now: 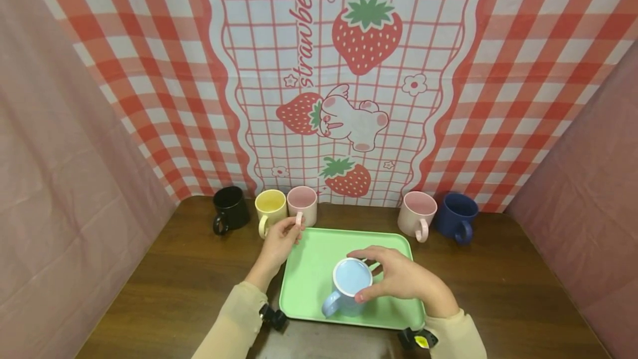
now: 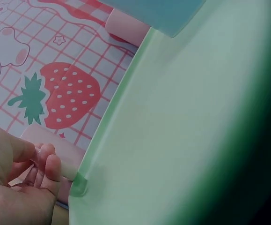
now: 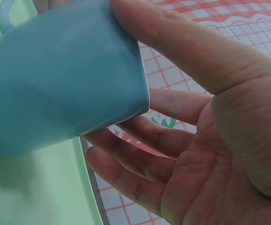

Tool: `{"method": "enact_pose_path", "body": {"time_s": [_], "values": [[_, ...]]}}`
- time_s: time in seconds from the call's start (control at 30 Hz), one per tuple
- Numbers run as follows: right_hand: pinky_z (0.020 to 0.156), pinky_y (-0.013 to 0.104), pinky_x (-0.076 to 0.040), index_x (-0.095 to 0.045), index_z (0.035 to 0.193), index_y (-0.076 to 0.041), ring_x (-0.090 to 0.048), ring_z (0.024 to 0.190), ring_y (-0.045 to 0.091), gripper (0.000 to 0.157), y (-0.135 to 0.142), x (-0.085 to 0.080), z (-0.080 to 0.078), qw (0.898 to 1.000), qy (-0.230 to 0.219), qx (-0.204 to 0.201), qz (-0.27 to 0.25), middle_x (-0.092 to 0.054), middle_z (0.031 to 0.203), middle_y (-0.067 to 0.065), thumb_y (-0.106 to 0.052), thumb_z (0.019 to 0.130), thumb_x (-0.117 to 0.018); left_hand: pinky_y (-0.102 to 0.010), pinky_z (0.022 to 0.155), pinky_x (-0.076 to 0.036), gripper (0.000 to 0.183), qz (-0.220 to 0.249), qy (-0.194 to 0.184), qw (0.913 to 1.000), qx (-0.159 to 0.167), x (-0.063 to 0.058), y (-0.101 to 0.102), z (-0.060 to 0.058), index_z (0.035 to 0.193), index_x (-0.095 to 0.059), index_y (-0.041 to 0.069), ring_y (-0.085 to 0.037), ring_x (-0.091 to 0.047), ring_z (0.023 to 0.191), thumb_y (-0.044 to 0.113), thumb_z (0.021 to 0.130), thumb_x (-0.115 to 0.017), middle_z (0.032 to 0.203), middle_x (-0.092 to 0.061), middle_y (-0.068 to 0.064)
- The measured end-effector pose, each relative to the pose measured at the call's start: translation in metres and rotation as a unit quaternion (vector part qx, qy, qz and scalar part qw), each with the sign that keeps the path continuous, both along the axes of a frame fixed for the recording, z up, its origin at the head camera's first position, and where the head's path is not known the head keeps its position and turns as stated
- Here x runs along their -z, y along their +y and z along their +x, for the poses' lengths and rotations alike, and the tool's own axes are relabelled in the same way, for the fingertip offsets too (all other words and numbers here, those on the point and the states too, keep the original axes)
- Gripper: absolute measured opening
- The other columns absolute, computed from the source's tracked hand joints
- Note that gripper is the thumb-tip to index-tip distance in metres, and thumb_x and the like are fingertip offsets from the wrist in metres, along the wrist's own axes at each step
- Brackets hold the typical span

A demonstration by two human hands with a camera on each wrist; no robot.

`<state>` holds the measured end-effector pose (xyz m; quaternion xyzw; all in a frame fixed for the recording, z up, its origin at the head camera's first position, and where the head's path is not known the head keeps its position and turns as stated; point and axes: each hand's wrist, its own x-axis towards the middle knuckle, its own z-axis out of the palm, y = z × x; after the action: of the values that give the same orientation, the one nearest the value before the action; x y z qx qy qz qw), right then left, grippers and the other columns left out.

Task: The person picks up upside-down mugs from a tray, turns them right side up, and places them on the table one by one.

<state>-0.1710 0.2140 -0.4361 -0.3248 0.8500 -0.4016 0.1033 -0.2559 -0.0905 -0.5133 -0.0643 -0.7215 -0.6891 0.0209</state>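
Observation:
A light blue mug [image 1: 352, 277] sits upside down on the green tray [image 1: 307, 276], its base facing up and its handle toward the front left. My right hand [image 1: 402, 277] holds it near the base, thumb on the near side and fingers round the far side. In the right wrist view the blue mug [image 3: 65, 79] fills the left, with the thumb over its edge. At the tray's back left corner my left hand [image 1: 278, 241] pinches the handle of an upright pink mug [image 1: 308, 204]. In the left wrist view, fingers partly hide that handle.
A yellow mug [image 1: 271, 202] and a black mug [image 1: 233, 210] stand left of the pink one. Another pink mug [image 1: 415, 216] and a dark blue mug [image 1: 454, 216] stand at the back right. A strawberry-print cloth [image 1: 319, 71] hangs behind the brown table [image 1: 164, 287].

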Motion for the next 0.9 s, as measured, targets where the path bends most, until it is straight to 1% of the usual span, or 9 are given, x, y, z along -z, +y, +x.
{"method": "enact_pose_path", "body": {"time_s": [0.3, 0.47, 0.63, 0.7, 0.9], "values": [[0.094, 0.044, -0.062, -0.07, 0.141, -0.006, -0.068, 0.113, 0.017, 0.072, -0.0001, -0.0005, -0.0008, 1.0, 0.016, -0.006, 0.003, -0.073, 0.13, 0.005, -0.035, 0.082, -0.099, -0.022, 0.071, -0.054, 0.024, -0.002, 0.005, 1.0, -0.002, 0.0011, 0.0009, 0.0008, 0.128, -0.068, -0.013, -0.016, -0.061, 0.087, 0.001, 0.111, -0.057, 0.115, -0.07, -0.032], [0.095, 0.044, -0.062, -0.069, 0.142, -0.006, -0.068, 0.114, 0.016, 0.072, -0.0001, -0.0002, 0.0001, 1.0, 0.019, -0.01, -0.004, -0.072, 0.131, 0.006, -0.033, 0.082, -0.099, -0.022, 0.07, -0.054, 0.024, -0.005, 0.009, 1.0, 0.001, 0.0011, 0.0009, 0.0022, 0.128, -0.068, -0.012, -0.018, -0.061, 0.087, 0.002, 0.112, -0.058, 0.116, -0.07, -0.032], [0.094, 0.046, -0.063, -0.066, 0.145, -0.004, -0.067, 0.116, 0.019, 0.073, 0.0012, 0.0024, 0.0026, 1.0, -0.003, -0.009, -0.017, -0.07, 0.137, 0.009, -0.028, 0.084, -0.098, -0.022, 0.067, -0.052, 0.022, -0.003, 0.01, 0.9999, 0.005, 0.0034, 0.0022, 0.0031, 0.126, -0.068, -0.013, -0.016, -0.059, 0.082, 0.001, 0.111, -0.059, 0.111, -0.069, -0.032], [0.094, 0.046, -0.063, -0.065, 0.147, -0.002, -0.066, 0.118, 0.021, 0.074, 0.0021, 0.0023, 0.0034, 1.0, -0.014, -0.008, -0.018, -0.069, 0.139, 0.011, -0.027, 0.085, -0.097, -0.023, 0.067, -0.052, 0.023, -0.005, 0.014, 0.9999, 0.007, 0.0039, 0.0033, 0.0034, 0.126, -0.068, -0.013, -0.016, -0.059, 0.081, 0.002, 0.111, -0.059, 0.109, -0.069, -0.029], [0.098, 0.05, -0.061, -0.06, 0.153, -0.002, -0.064, 0.123, 0.026, 0.076, 0.0044, -0.001, 0.0035, 0.999, -0.034, -0.014, -0.008, -0.065, 0.147, 0.013, -0.028, 0.09, -0.093, -0.027, 0.068, -0.054, 0.027, -0.015, 0.023, 0.9996, 0.011, 0.0007, 0.004, 0.0058, 0.131, -0.067, -0.013, -0.018, -0.061, 0.084, 0.005, 0.113, -0.056, 0.115, -0.07, -0.029]]}}
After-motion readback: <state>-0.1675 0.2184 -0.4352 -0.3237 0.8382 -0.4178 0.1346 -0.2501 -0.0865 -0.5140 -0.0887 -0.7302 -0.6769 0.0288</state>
